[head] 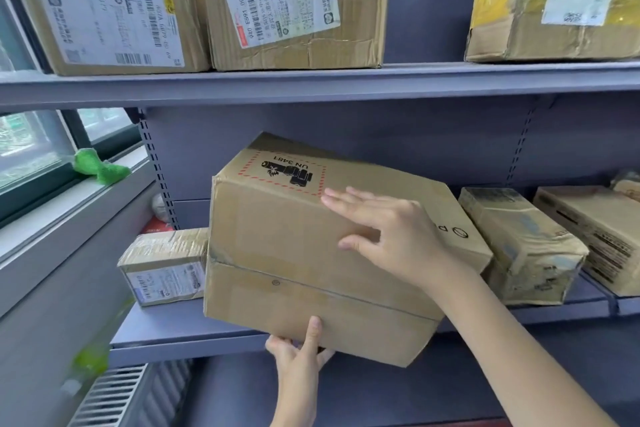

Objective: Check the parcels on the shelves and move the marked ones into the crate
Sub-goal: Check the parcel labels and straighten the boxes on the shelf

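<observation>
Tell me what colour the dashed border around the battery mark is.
Red, in the head view.

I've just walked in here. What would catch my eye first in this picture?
Most likely the big cardboard box in the middle, tilted at the lower shelf's front edge, with a red-dashed battery mark reading UN 3481 on top. The left hand grips its bottom edge while the right hand lies flat across it. Above, three labelled parcels line the upper shelf.

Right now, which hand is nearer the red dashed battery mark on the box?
Right. The right hand lies flat beside the mark; the left hand grips the box's bottom edge.
</observation>
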A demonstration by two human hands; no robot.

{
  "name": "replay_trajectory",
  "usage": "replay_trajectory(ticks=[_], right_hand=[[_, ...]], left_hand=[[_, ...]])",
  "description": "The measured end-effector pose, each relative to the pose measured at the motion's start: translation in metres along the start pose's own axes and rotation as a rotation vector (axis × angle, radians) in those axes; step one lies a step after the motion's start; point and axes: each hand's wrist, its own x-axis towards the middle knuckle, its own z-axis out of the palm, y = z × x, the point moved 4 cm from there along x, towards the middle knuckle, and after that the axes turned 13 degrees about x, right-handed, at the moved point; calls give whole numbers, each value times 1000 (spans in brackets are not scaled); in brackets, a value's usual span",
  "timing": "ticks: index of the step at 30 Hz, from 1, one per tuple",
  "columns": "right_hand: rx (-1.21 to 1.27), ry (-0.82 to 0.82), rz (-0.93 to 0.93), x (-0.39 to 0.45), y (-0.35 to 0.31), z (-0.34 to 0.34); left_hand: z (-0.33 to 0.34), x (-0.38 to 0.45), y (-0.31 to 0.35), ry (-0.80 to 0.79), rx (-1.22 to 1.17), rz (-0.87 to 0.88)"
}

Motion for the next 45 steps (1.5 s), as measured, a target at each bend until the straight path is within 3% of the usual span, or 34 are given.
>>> replay_trajectory(ticks=[9, 16, 19, 22, 25, 28, 31, 33, 35, 38, 45], right_hand=[[11, -341, 64, 31, 13, 49], [-80, -220, -88, 37, 30, 57], [-138, -170, -222, 41, 36, 59], [-198, -61, -307, 35, 41, 55], [-75, 347, -10, -1, 54, 34], [275, 657, 512, -57, 75, 25], [643, 622, 926, -88, 94, 43], [835, 499, 1064, -95, 102, 55], [837, 441, 1077, -98, 106, 54], [794, 495, 1007, -100, 99, 31], [358, 584, 795, -99, 54, -35]], left_hand=[[-8, 23, -41, 2, 85, -243], [-48, 48, -25, -70, 512, -297], [-72, 53, 19, 78, 902, 12], [-87, 48, 77, 336, 945, 451], [-97, 54, 122, 429, 931, 632], [-95, 69, 145, 273, 844, 662], [-79, 79, 147, 72, 704, 548], [-70, 77, 144, 50, 689, 513], [-65, 72, 138, 71, 681, 521], [-58, 65, 129, 59, 669, 535], [-56, 53, 111, -75, 405, 534]])
